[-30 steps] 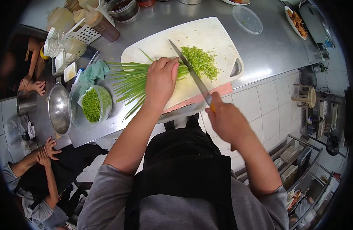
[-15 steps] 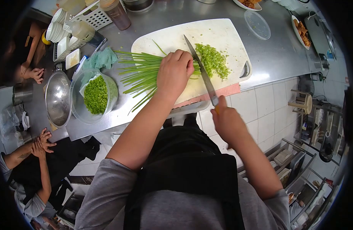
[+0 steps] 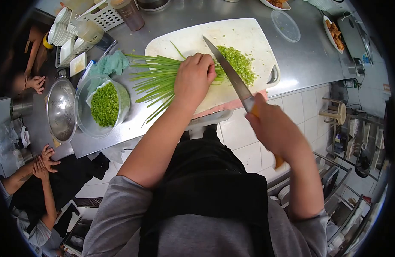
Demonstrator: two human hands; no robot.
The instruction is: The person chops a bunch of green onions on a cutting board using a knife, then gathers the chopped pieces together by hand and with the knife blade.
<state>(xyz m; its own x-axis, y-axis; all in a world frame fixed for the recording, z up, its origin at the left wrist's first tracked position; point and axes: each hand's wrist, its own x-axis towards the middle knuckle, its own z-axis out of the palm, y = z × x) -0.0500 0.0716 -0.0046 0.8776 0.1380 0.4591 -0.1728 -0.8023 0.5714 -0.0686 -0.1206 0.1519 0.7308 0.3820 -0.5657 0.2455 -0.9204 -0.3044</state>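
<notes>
My left hand (image 3: 193, 79) is closed over a bunch of green onions (image 3: 157, 77), pressing them onto the white cutting board (image 3: 176, 38). Their long green ends fan out leftward past the board's edge. In my right hand (image 3: 276, 128) is a kitchen knife (image 3: 231, 75) with a yellow-orange handle. Its blade slants up and left, the tip above the board, close to the cut end of the bunch. Chopped green onion (image 3: 238, 64) lies in a pile right of the blade. A pink cloth (image 3: 231, 105) shows under the board's near edge.
A clear plastic tub (image 3: 125, 105) of chopped greens stands left of the board, beside a metal colander (image 3: 61, 109). A teal cloth (image 3: 112, 63) lies behind the tub. A clear lid (image 3: 285, 25) is at the back right. Other people's hands (image 3: 44, 162) are at the left.
My right hand has moved right and toward me, and the knife's handle has swung out with it. My left hand stays on the green onions.
</notes>
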